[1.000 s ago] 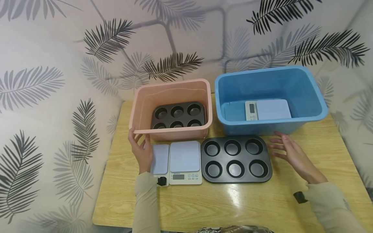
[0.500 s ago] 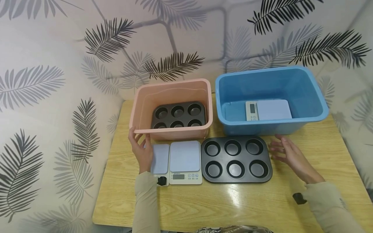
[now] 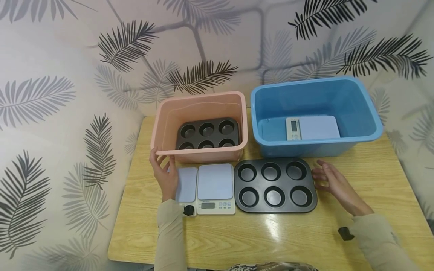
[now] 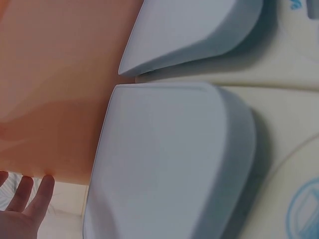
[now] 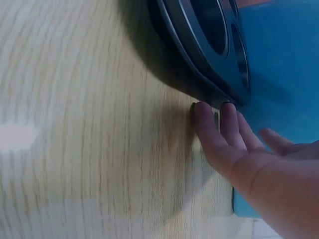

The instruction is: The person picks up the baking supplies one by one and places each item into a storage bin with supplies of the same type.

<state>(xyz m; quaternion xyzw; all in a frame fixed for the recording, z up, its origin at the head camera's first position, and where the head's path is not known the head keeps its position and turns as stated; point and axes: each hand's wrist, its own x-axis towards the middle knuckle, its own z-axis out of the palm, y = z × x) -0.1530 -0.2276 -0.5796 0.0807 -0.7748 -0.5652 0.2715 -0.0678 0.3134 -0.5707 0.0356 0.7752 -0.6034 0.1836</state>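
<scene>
In the head view, my left hand [image 3: 165, 177] rests at the front left corner of a pink bin [image 3: 203, 153], fingertips touching its outer edge. Several of these fingers [image 4: 40, 199] look fairly straight in the left wrist view. Below that bin lie two white kitchen scales side by side, the left scale [image 3: 186, 186] partly behind my hand and the right scale [image 3: 215, 182] fully visible. A dark muffin tin [image 3: 259, 199] lies flat to their right. At its right edge is my right hand [image 3: 337, 184], fingers extended, fingertips [image 5: 202, 107] close to the tin's underside; contact is unclear.
Inside the pink bin sits another dark muffin tin [image 3: 196, 128]. A blue bin [image 3: 305, 148] stands behind the front tin and holds another white scale [image 3: 318, 128]. Patterned walls border the wooden table [image 3: 237, 237] at the back and left.
My right hand has come slightly down and left, from beside the blue bin's base to the muffin tin's right edge. My left hand stays at the pink bin's corner.
</scene>
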